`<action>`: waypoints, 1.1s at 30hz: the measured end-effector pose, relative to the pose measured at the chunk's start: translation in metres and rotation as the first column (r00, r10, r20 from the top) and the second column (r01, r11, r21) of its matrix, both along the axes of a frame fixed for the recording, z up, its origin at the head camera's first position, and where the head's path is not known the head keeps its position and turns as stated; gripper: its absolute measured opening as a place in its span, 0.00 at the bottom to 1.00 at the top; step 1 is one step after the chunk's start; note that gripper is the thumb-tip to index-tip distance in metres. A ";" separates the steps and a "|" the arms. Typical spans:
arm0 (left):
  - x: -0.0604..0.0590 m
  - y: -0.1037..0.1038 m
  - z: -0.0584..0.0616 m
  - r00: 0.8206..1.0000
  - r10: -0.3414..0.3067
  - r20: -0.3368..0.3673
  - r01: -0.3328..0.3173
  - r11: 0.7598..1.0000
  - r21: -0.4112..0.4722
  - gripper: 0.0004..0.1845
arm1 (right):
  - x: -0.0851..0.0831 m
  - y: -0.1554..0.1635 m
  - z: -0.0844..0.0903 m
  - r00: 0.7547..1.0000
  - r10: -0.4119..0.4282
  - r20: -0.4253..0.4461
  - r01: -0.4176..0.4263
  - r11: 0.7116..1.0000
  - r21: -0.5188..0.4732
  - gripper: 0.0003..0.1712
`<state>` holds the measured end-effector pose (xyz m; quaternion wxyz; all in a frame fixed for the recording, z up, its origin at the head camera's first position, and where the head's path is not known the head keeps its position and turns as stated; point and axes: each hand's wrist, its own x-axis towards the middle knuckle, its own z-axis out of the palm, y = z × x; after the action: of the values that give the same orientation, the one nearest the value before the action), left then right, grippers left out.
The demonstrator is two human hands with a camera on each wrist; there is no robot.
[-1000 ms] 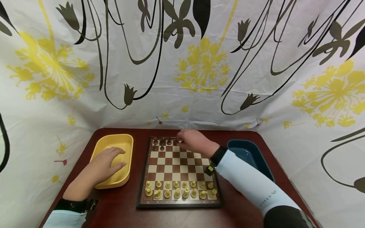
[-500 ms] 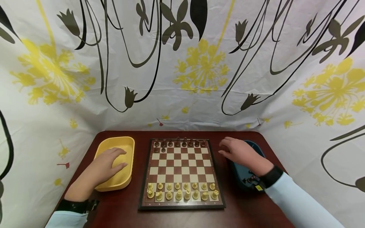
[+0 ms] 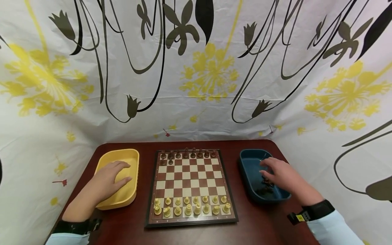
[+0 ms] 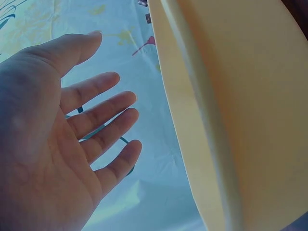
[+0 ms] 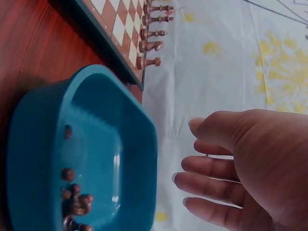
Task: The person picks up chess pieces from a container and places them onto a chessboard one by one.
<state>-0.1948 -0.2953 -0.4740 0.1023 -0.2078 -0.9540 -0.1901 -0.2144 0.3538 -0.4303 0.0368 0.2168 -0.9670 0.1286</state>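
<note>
My left hand (image 3: 108, 180) hovers over the yellow bin (image 3: 132, 187) with nothing in it; the left wrist view shows its fingers apart beside the bin's wall (image 4: 202, 106). Over the right side of the blue bin (image 3: 249, 170) is my right hand (image 3: 280, 173), its fingers loosely bent and holding nothing. Several brown chess pieces (image 5: 79, 204) lie inside that bin. Between the bins lies a chessboard (image 3: 190, 175). Along its far edge stands a row of brown chess pieces (image 3: 185, 154), with a brown pawn (image 3: 170, 161) and another brown pawn (image 3: 163, 162) in front at the left.
Two rows of cream chess pieces (image 3: 188, 210) stand on the board's near side. Everything rests on a dark red table (image 3: 196, 236). A patterned white sheet (image 3: 211, 119) hangs behind and around it.
My right hand has moved from the board's far row, where it was a second ago, rightward to the blue bin. My left hand has stayed over the yellow bin.
</note>
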 end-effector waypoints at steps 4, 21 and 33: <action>0.002 -0.001 0.000 1.000 -0.006 0.001 0.006 1.000 0.009 0.23 | 0.004 0.008 -0.006 1.000 -0.016 0.022 0.016 1.000 -0.013 0.16; 0.002 -0.001 -0.007 1.000 -0.004 0.007 0.004 1.000 -0.002 0.23 | 0.003 0.006 -0.039 0.981 0.134 0.140 -0.134 0.991 -0.012 0.12; 0.001 -0.002 -0.011 1.000 -0.007 0.019 0.007 1.000 0.009 0.24 | 0.003 -0.004 -0.059 0.952 0.148 0.267 -0.150 0.989 -0.015 0.14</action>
<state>-0.1939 -0.2972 -0.4850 0.0935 -0.2089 -0.9533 -0.1969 -0.2113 0.3495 -0.4896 -0.1042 0.2700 -0.9444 0.1563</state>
